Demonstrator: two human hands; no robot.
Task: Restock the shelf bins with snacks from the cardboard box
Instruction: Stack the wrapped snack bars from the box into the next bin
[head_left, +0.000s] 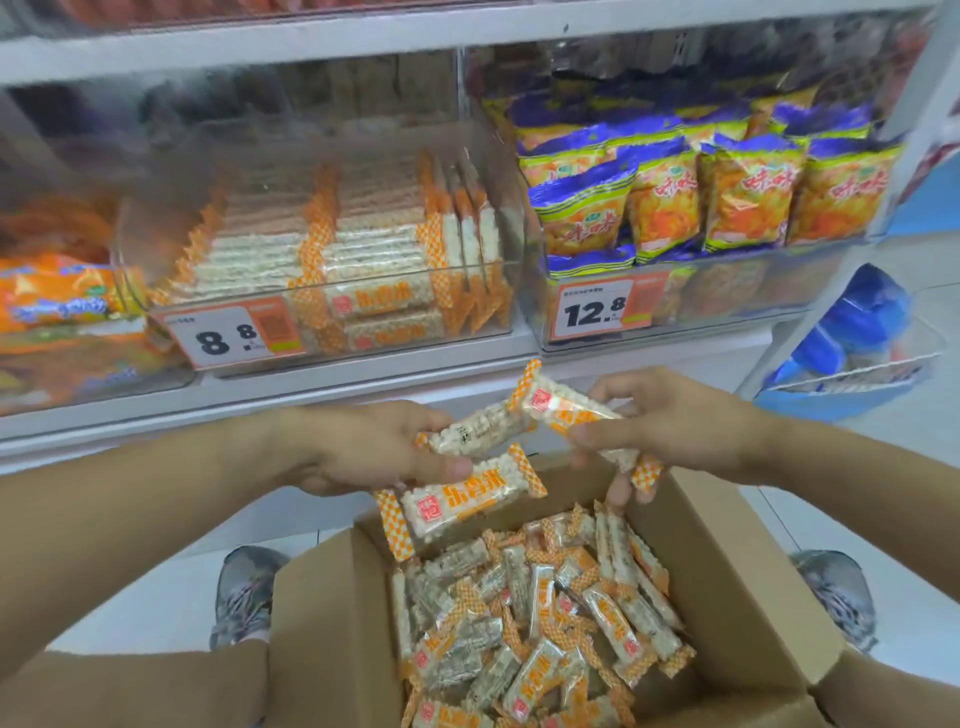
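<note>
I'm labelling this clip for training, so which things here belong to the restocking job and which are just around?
Part of the job:
- left hand, right hand, both holding rice bars
- cardboard box of loose bars
- rice bar bin, tagged 8.8

Just around:
- chip bag bin, tagged 12.8
- orange packets
- blue packets

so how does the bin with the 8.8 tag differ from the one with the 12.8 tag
The 8.8 bin holds flat white rice bars with orange checkered ends, stacked in neat rows; the 12.8 bin holds puffy yellow, orange and purple bags standing upright. The 8.8 bin sits left of the 12.8 bin. Both are clear plastic, on the same shelf, with orange-edged price tags.
</note>
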